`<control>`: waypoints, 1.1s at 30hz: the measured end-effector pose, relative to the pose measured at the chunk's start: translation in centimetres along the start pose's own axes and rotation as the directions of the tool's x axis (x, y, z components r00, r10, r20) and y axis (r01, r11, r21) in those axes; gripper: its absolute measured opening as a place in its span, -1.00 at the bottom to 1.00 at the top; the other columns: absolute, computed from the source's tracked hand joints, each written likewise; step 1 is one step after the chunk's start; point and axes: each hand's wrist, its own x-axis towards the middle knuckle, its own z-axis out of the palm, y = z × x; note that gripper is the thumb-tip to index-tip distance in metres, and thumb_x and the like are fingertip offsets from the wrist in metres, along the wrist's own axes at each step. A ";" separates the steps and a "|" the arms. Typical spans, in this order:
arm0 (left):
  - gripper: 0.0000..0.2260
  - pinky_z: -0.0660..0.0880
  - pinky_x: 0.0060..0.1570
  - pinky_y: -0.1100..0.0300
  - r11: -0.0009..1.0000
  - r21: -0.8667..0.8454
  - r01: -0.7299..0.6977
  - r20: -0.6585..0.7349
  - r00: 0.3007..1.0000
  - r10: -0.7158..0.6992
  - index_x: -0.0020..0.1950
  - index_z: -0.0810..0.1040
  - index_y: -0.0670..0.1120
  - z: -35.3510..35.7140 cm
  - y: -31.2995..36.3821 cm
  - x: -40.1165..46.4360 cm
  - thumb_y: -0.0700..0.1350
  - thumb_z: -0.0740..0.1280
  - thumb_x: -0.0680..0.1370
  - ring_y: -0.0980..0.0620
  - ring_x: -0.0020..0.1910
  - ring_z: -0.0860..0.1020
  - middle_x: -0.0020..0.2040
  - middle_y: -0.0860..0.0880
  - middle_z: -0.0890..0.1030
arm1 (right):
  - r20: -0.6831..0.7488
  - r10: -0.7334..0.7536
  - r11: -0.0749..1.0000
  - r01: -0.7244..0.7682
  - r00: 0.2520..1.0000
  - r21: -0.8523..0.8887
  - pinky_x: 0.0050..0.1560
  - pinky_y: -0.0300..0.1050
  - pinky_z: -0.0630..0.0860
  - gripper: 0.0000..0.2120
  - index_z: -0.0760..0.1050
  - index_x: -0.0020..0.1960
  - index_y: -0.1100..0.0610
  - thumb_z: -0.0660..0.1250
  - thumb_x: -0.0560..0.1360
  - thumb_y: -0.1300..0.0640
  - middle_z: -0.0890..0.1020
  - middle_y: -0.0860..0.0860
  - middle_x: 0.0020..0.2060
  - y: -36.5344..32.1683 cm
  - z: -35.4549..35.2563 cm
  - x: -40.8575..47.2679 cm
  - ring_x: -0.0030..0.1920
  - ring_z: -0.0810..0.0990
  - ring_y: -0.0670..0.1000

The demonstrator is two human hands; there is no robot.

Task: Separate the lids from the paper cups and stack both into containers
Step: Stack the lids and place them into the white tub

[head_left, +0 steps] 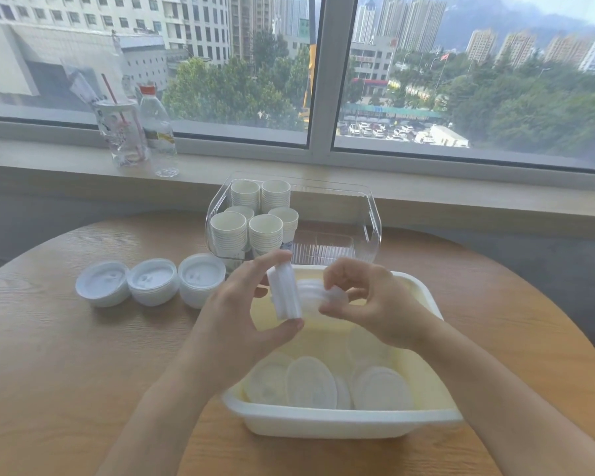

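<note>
**Six cup stacks, three lid piles, two hands busy**

Six stacks of paper cups (248, 218) are standing in the left half of the clear container (371, 214) at centre frame. Three piles of white lids (152, 281) are sitting in a row on the round wooden table (66, 355), centre left, just beside that container. I am seeing the left hand (241, 304) gripping a short stack of lids (285, 293) on edge between thumb and fingers, above the white tub (323, 424). The right hand (371, 304) is pinching one lid (323, 293) right beside that stack; I cannot tell whether it is touching it. At least four loose lids (311, 386) are lying blurred in the tub's near end, and both forearms are crossing in front of its rim. Two clear vessels are standing on the sill at upper left: a plastic cup with a red straw (121, 132) and a red-capped bottle (157, 128).
</note>
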 end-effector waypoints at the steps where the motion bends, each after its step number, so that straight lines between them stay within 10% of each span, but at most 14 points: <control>1: -0.29 0.38 0.16 0.49 1.000 0.001 0.001 0.001 1.000 -0.001 0.44 0.40 0.36 0.0 0.0 0.0 -0.01 0.64 0.42 0.20 0.25 0.56 0.25 0.36 0.52 | -0.020 -0.016 0.999 0.016 1.000 0.033 0.05 -0.12 0.59 -0.86 0.62 -0.05 0.06 0.56 0.51 0.22 0.66 0.03 -0.16 -0.1 0.0 0.0 -0.10 0.64 0.02; 24: -0.30 0.51 0.28 0.10 0.998 -0.040 0.053 -0.037 0.998 -0.054 0.41 0.34 0.40 -0.2 0.8 -0.4 0.17 0.62 0.39 0.20 0.20 0.60 0.22 0.30 0.59 | -0.106 -0.146 0.977 0.160 0.984 0.139 -0.05 -0.02 0.62 -0.90 0.74 -0.04 0.12 0.54 0.50 0.29 0.76 0.00 -0.13 -1.1 0.8 -0.7 -0.11 0.70 -0.01; 33: -0.32 0.48 0.25 0.32 0.999 -0.046 -0.011 -0.040 0.999 0.009 0.50 0.32 0.39 -0.3 0.8 -0.5 0.18 0.56 0.47 0.19 0.27 0.58 0.31 0.31 0.57 | 0.054 -0.214 0.975 0.210 0.975 0.073 -0.04 -0.04 0.59 -0.89 0.74 0.04 0.16 0.51 0.54 0.29 0.73 -0.03 0.02 -0.5 1.2 -0.4 -0.01 0.69 0.07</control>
